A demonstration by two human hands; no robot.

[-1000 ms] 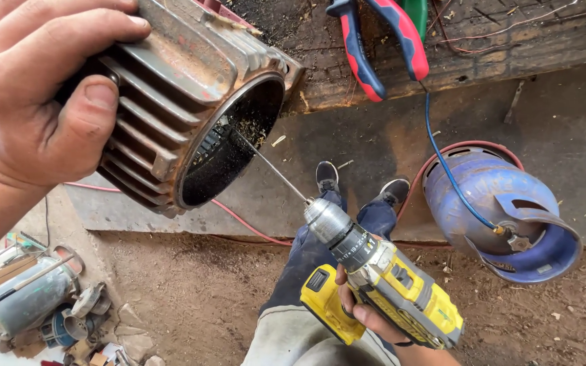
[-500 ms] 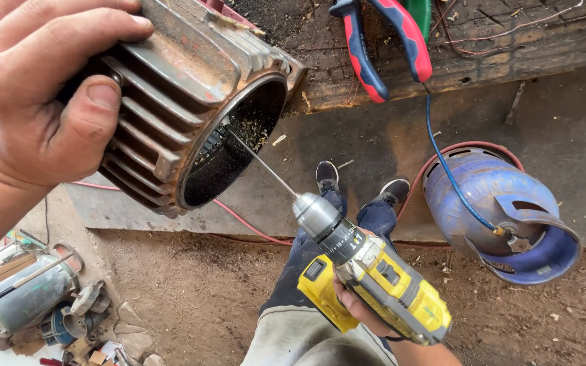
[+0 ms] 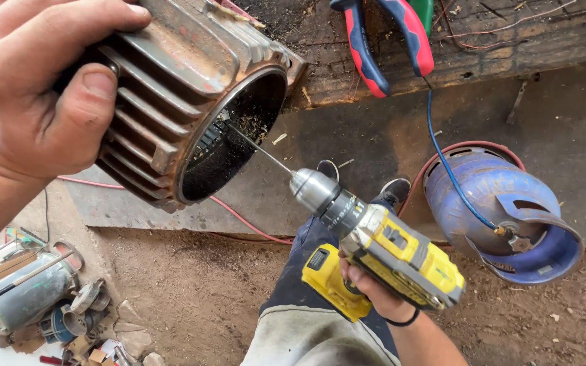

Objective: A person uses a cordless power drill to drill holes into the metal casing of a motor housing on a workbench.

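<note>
Motor housing [image 3: 184, 102] left, drill [image 3: 381, 247] right, its bit [image 3: 259, 150] seemingly inside the housing, gas cylinder [image 3: 503, 210] far right

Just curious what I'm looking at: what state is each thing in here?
Motor housing: hollow, open end up, held.
Left hand: grip shut on the housing.
Drill: held, bit inside the housing.
Right hand: grip shut on the drill.
Pliers: lying on the bench.
Gas cylinder: upright, hose attached.

a dirt floor [image 3: 191, 291] strewn with wood chips meets a grey concrete slab [image 3: 374, 149] in bright daylight, with a worn wooden beam [image 3: 496, 41] above, a blue gas cylinder [image 3: 496, 203] lying near its edge, and metal scrap [image 3: 42, 305] lower left.
</note>
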